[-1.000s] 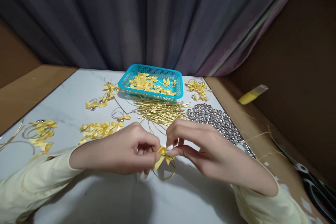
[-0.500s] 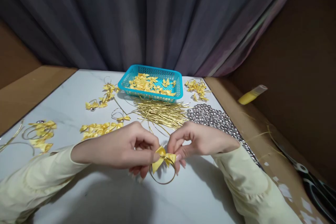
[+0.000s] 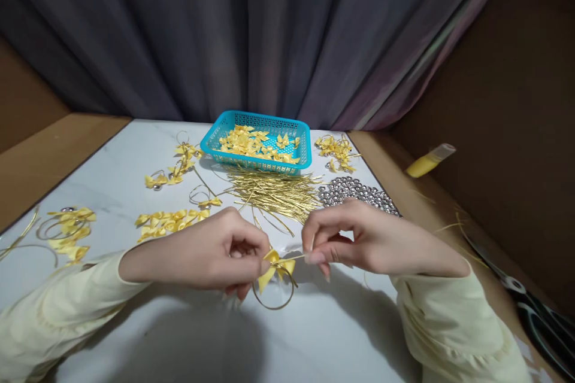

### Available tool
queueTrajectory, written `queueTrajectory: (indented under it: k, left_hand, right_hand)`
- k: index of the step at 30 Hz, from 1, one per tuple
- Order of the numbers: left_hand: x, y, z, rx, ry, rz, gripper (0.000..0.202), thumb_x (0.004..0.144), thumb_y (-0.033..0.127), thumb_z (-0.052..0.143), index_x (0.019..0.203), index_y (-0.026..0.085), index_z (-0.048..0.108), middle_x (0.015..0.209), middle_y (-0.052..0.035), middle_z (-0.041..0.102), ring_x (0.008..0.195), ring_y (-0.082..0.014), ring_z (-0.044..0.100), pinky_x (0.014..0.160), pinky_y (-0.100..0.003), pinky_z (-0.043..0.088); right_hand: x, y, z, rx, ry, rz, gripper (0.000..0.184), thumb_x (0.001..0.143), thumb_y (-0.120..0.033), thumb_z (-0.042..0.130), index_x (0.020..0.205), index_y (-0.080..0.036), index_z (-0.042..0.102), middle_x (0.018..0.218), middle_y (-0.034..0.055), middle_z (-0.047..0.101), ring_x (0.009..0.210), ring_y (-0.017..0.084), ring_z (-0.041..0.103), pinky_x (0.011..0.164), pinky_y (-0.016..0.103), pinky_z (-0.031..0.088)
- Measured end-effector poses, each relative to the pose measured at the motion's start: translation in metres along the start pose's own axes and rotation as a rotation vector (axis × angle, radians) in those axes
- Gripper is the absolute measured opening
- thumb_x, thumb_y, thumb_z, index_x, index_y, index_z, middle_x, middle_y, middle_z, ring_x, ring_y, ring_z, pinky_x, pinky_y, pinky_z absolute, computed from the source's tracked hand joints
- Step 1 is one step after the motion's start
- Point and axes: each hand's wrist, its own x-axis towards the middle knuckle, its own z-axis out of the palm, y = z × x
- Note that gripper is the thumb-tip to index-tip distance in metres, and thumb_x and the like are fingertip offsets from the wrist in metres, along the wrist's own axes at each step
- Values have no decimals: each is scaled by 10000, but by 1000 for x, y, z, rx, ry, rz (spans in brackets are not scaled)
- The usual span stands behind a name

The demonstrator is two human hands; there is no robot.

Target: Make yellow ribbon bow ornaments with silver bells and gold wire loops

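Between finger and thumb, my left hand [image 3: 233, 254] pinches a yellow ribbon bow [image 3: 268, 278] by its left side. A loop of gold cord [image 3: 275, 309] hangs below the bow, joined at its knot. To the right, my right hand [image 3: 336, 239] is closed on a thin gold cord end [image 3: 294, 258] that runs taut from the bow's middle. Both hands are just above the white table [image 3: 215, 347]. What lies under the left hand's curled fingers is hidden.
A blue basket [image 3: 204, 146] of yellow bows stands at the back. Before it lie gold cords [image 3: 274, 194], with silver bells or beads [image 3: 354, 191] to their right. Looped bows [image 3: 69, 227] and plain bows [image 3: 164, 221] lie left. Black-handled scissors [image 3: 534, 311] rest at far right.
My right hand has moved away from the bow to the right, drawing a gold cord end out straight. The left hand keeps its pinch on the bow, almost unmoved.
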Motion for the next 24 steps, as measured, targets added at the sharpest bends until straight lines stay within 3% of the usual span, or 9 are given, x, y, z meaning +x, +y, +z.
queueTrajectory:
  k: [5,8,11,14,19,24]
  left_hand:
    - [3,-2,1,-56,68,-2,190,765,176,498,577,150,488,508,22,577,402,-47,462,413,-120,379]
    - [5,-2,3,14,121,30,201,787,192,498,597,139,536,523,16,586,406,-44,474,417,-116,384]
    - [4,0,5,102,183,48,232,809,231,497,627,130,598,489,18,567,406,-52,481,420,-120,384]
    - [3,0,5,186,240,96,259,823,248,489,655,128,645,459,22,544,414,-60,479,418,-128,368]
    - [2,-3,4,297,282,180,276,839,216,462,633,127,622,484,23,556,444,-60,497,455,-138,367]
    - [2,-3,3,281,280,176,284,839,209,453,624,125,619,505,12,582,444,-63,488,438,-146,346]
  right_hand:
    - [-7,2,-2,433,-49,40,36,826,-154,587,817,-129,562,653,3,655,446,60,577,477,180,472]
    - [-9,5,-2,571,-125,19,100,842,-180,576,830,-91,618,785,77,694,603,121,680,490,174,503]
    - [-11,6,-1,683,-215,34,187,884,-171,503,977,-81,637,985,144,690,822,181,698,416,125,483]
    - [-14,6,2,843,-255,33,240,872,-143,508,1084,-92,610,1115,165,648,928,213,672,515,181,563]
    - [-14,4,6,937,-225,57,231,849,-111,539,1061,-98,627,1102,154,660,905,206,680,578,200,586]
    - [-7,4,7,924,-120,-14,172,801,-79,600,955,-97,673,979,120,707,801,202,706,476,178,577]
